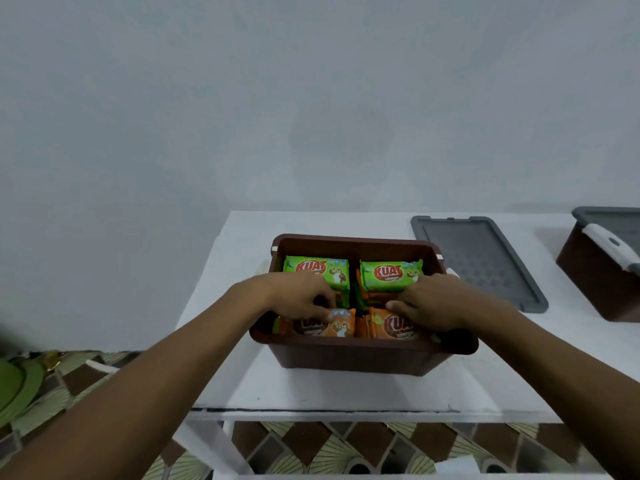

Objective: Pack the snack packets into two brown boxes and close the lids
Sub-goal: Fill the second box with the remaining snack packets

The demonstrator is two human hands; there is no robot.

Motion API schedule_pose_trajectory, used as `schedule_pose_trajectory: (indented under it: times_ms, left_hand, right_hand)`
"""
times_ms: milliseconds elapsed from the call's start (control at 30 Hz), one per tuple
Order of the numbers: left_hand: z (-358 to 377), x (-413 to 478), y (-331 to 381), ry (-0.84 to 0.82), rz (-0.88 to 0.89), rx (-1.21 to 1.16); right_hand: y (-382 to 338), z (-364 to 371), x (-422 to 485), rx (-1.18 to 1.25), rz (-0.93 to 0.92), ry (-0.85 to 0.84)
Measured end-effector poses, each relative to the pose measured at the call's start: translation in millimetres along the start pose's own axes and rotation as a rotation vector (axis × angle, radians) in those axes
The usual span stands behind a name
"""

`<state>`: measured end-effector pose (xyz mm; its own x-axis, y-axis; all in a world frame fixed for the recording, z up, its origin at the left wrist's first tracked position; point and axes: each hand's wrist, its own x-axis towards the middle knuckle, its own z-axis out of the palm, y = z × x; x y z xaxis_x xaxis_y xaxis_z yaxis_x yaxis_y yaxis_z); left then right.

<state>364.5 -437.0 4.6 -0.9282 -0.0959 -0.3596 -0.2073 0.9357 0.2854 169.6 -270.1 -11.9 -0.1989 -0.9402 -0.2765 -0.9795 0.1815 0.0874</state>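
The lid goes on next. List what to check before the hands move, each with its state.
1. Hands free: left hand and right hand both on orange packets in the brown box: not ok.
2. The green packets sit below rim: ok.
3. The orange packets below rim: cannot tell, hands cover them.
4. The grey lid lies flat on table, right of box: ok.
5. The second box is lidded: ok.

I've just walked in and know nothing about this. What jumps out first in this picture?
The bright packets catch the eye: green packets at the back and orange packets at the front of an open brown box mid-table. Both the left hand and the right hand reach in at the orange row. A grey lid lies flat to the right, beside a second brown box with its lid on.
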Motion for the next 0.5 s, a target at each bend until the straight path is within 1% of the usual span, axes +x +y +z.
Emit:
schedule_pose_trajectory:
  times_ms: [100, 233, 367, 433, 500]
  left_hand:
    - [-8.6, 0.3, -2.1, -0.069, -0.057, 0.017]
    - [-13.7, 0.4, -1.1, -0.107, -0.075, -0.040]
    - [-12.3, 11.7, 8.1, -0.160, -0.102, -0.164]
    - [-9.7, 16.1, 13.6, -0.198, -0.144, -0.238]
    - [-8.2, 19.3, 17.5, -0.210, -0.164, -0.260]
  right_hand:
    - [2.8, -3.7, -2.7, 0.041, -0.037, -0.052]
    - [2.6, -14.1, -2.6, 0.140, -0.103, -0.081]
    - [-8.4, -11.6, 2.9, 0.311, -0.212, -0.082]
    - [-16.5, -8.7, 5.6, 0.367, -0.247, -0.115]
    - [-20.5, -5.3, 7.4, 0.405, -0.258, -0.155]
